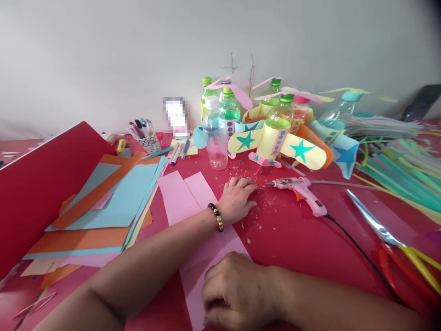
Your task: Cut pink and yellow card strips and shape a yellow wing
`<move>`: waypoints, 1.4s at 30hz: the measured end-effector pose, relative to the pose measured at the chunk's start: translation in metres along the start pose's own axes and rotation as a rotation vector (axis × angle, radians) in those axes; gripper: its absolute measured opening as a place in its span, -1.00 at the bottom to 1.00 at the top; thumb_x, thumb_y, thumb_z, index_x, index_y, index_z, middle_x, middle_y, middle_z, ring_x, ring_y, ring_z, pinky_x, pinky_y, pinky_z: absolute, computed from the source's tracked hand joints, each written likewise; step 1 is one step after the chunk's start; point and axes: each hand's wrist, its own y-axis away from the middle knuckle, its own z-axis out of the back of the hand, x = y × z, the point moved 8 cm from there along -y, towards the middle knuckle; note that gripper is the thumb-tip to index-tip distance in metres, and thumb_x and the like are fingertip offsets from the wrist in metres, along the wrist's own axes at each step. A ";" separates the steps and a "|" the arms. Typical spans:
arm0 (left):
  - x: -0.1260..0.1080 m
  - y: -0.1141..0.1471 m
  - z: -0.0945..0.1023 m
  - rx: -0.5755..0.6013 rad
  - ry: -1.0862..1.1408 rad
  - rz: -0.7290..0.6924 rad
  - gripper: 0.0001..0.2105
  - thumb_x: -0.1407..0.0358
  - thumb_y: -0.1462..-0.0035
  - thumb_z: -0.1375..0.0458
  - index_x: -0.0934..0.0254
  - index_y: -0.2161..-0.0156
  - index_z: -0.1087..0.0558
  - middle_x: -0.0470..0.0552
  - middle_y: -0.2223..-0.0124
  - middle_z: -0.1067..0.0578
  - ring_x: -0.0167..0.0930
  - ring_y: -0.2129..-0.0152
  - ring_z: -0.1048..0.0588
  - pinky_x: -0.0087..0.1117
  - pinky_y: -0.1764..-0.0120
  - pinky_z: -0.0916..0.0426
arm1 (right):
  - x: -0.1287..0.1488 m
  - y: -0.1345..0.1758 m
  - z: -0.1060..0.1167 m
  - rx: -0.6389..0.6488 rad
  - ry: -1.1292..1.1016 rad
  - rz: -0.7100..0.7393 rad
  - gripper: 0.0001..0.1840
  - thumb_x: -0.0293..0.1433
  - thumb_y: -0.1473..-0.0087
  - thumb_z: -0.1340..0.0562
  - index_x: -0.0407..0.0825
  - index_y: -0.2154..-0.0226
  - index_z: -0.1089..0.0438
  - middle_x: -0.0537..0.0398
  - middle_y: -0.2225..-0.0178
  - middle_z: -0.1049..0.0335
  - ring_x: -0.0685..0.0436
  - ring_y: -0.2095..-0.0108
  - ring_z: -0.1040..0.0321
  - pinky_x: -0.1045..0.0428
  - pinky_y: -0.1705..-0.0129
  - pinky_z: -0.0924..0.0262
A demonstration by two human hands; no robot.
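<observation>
Left hand (237, 197) lies spread, twelve o'clock from right hand (237, 289), curled, grip unclear, over long pink paper (201, 259): probably light, creasable; hold edges.

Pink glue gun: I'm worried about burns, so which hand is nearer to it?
Left. The left hand lies just short of the nozzle of the glue gun, not touching it; the right hand is farther off, over the pink paper.

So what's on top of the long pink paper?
Your left arm, with its beaded bracelet, crosses over the pink paper, and your right hand covers part of the near end. The surface beneath them is hidden.
</observation>
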 end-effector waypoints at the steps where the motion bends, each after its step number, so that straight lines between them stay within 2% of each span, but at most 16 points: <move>1: 0.000 -0.001 0.000 0.004 0.003 0.003 -0.64 0.22 -0.12 -0.13 0.12 -0.04 -0.32 -0.04 -0.09 -0.31 -0.24 0.00 -0.19 -0.16 -0.01 -0.20 | -0.001 0.000 0.000 -0.004 0.001 -0.003 -0.80 -0.26 -0.01 -0.22 -0.02 0.53 -0.40 0.22 0.51 -0.43 0.02 0.46 -0.27 0.12 0.42 -0.05; 6: 0.000 -0.007 -0.001 0.054 0.003 0.033 -0.66 0.24 -0.08 -0.15 0.13 0.00 -0.33 -0.01 -0.09 -0.30 -0.22 0.01 -0.19 -0.12 0.04 -0.23 | -0.002 0.000 -0.002 -0.016 -0.011 -0.005 -0.81 -0.27 0.00 -0.23 -0.02 0.53 -0.39 0.23 0.52 -0.43 0.03 0.46 -0.27 0.13 0.42 -0.07; 10: 0.001 -0.009 -0.002 0.081 0.003 0.043 -0.66 0.24 -0.07 -0.17 0.13 0.02 -0.33 -0.02 -0.08 -0.29 -0.22 0.00 -0.19 -0.12 0.03 -0.22 | -0.003 0.000 -0.004 0.024 0.005 -0.025 -0.80 -0.25 -0.02 -0.22 -0.01 0.50 -0.42 0.22 0.49 -0.44 0.02 0.45 -0.29 0.12 0.42 -0.08; 18: 0.004 -0.008 -0.001 0.037 0.065 0.042 -0.66 0.25 -0.05 -0.19 0.11 0.03 -0.35 -0.06 -0.08 -0.33 -0.23 0.00 -0.20 -0.12 0.02 -0.22 | -0.003 -0.001 -0.005 0.007 0.005 -0.019 -0.81 -0.27 -0.03 -0.22 -0.03 0.47 -0.44 0.20 0.49 -0.43 0.03 0.47 -0.28 0.14 0.40 -0.10; 29: 0.004 -0.009 0.001 0.046 0.092 0.057 -0.66 0.27 -0.02 -0.21 0.11 0.05 -0.37 -0.07 -0.06 -0.34 -0.22 0.01 -0.20 -0.09 0.03 -0.21 | -0.003 0.000 -0.004 0.004 -0.001 -0.024 -0.80 -0.26 -0.03 -0.21 -0.02 0.49 -0.43 0.20 0.49 -0.44 0.02 0.45 -0.29 0.13 0.39 -0.09; 33: 0.000 -0.008 -0.002 0.048 0.120 0.036 -0.81 0.33 -0.04 -0.18 0.06 0.20 -0.47 -0.15 -0.04 -0.36 -0.23 0.00 -0.19 -0.09 0.01 -0.18 | -0.004 0.000 -0.005 0.008 0.019 -0.019 -0.78 -0.24 -0.04 -0.20 -0.02 0.49 -0.43 0.20 0.50 -0.45 0.02 0.45 -0.30 0.13 0.40 -0.08; 35: -0.002 -0.006 -0.003 0.050 0.131 0.020 -0.82 0.38 -0.06 -0.15 0.03 0.25 -0.50 -0.17 -0.03 -0.37 -0.25 -0.01 -0.18 -0.10 0.00 -0.16 | -0.005 0.001 -0.006 0.012 0.027 -0.023 -0.77 -0.23 -0.05 -0.20 -0.02 0.47 -0.43 0.20 0.50 -0.44 0.02 0.45 -0.30 0.13 0.41 -0.08; 39: 0.001 -0.001 0.000 -0.012 0.125 0.007 -0.65 0.30 -0.08 -0.16 0.10 -0.02 -0.40 -0.05 -0.07 -0.35 -0.27 0.01 -0.22 -0.17 -0.02 -0.20 | -0.005 0.002 -0.005 0.008 0.003 -0.020 -0.79 -0.24 -0.04 -0.20 -0.02 0.44 -0.44 0.19 0.47 -0.45 0.03 0.44 -0.31 0.14 0.39 -0.10; 42: 0.001 0.000 0.002 -0.032 0.084 -0.008 -0.58 0.25 -0.10 -0.16 0.18 -0.09 -0.35 0.01 -0.07 -0.33 -0.25 0.02 -0.24 -0.19 -0.01 -0.22 | -0.004 0.002 -0.004 0.002 -0.016 -0.019 -0.80 -0.25 -0.05 -0.20 -0.03 0.44 -0.45 0.19 0.47 -0.46 0.02 0.43 -0.31 0.14 0.38 -0.10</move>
